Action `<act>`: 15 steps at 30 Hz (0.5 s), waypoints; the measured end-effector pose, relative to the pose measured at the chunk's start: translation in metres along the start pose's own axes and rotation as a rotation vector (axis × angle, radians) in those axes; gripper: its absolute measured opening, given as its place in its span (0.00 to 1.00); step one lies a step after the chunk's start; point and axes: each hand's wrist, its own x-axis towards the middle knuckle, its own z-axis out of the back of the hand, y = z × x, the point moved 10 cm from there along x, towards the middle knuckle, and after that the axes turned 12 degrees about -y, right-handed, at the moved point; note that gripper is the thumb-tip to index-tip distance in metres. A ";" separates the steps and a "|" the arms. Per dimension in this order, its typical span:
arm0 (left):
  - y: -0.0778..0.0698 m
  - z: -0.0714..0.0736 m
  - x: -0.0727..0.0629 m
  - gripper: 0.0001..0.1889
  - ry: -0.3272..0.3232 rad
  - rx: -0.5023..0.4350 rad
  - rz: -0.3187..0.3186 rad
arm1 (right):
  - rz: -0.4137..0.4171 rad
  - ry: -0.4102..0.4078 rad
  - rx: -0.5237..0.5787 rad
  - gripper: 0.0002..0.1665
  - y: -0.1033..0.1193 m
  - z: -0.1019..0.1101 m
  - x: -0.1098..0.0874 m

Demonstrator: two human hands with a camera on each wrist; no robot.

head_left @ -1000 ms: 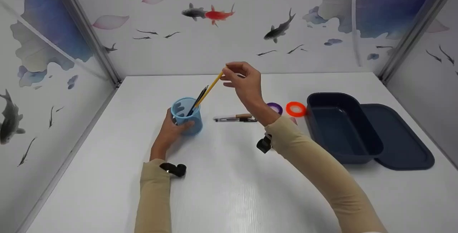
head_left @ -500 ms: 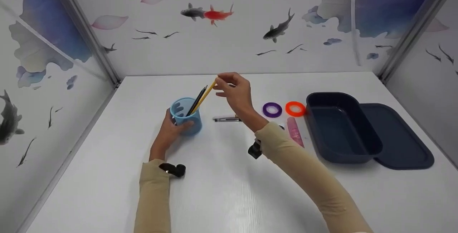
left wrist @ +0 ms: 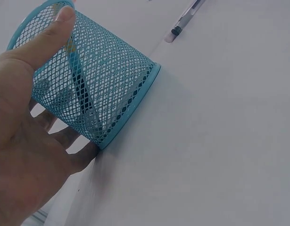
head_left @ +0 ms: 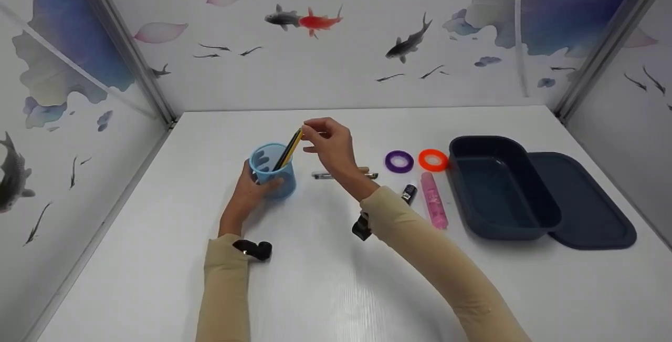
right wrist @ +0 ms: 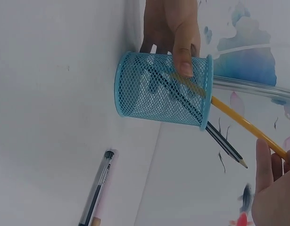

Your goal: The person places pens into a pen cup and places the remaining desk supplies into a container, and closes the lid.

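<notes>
In the head view my left hand (head_left: 247, 195) grips a light blue mesh pen cup (head_left: 286, 188), thumb on the near side and fingers behind. The cup leans a little on the white table. Above its rim my right hand (head_left: 333, 147) pinches the upper end of a yellow pencil (right wrist: 248, 124), whose lower part is inside the cup. Beside it a black-and-silver striped pencil (right wrist: 226, 142) rests in the cup, sharpened tip up. Right of the cup lies a clear pen (right wrist: 96, 190) with a black end, partly hidden by my right arm in the head view.
Right of my right arm lie a purple ring (head_left: 399, 162), an orange ring (head_left: 433, 160), a pink tube (head_left: 434, 200) and a dark cylinder (head_left: 409, 193) partly covered by the sleeve. A dark blue box (head_left: 506, 189) overlaps its flat lid (head_left: 593, 205). Printed walls (head_left: 357, 84) enclose the table.
My right hand has moved down and left, lowering the yellow pencil deeper into the cup beside the striped one. My left hand and the cup have stayed in place.
</notes>
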 end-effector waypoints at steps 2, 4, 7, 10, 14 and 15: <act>-0.001 0.000 0.001 0.53 0.000 0.001 -0.003 | -0.004 0.003 -0.015 0.13 -0.004 -0.003 0.000; -0.001 -0.001 0.001 0.53 0.003 -0.002 -0.004 | -0.011 0.005 -0.033 0.13 -0.008 -0.005 -0.001; -0.001 0.000 0.000 0.53 0.005 -0.006 -0.001 | -0.027 0.011 -0.043 0.13 -0.014 -0.009 -0.002; -0.001 0.000 -0.001 0.54 0.010 -0.010 0.002 | -0.039 0.011 -0.038 0.13 -0.019 -0.011 -0.004; -0.002 -0.001 -0.001 0.54 0.010 -0.011 -0.009 | -0.051 0.022 -0.039 0.13 -0.025 -0.013 -0.007; -0.002 -0.001 -0.001 0.54 0.011 -0.011 -0.014 | -0.055 0.028 -0.042 0.13 -0.027 -0.013 -0.007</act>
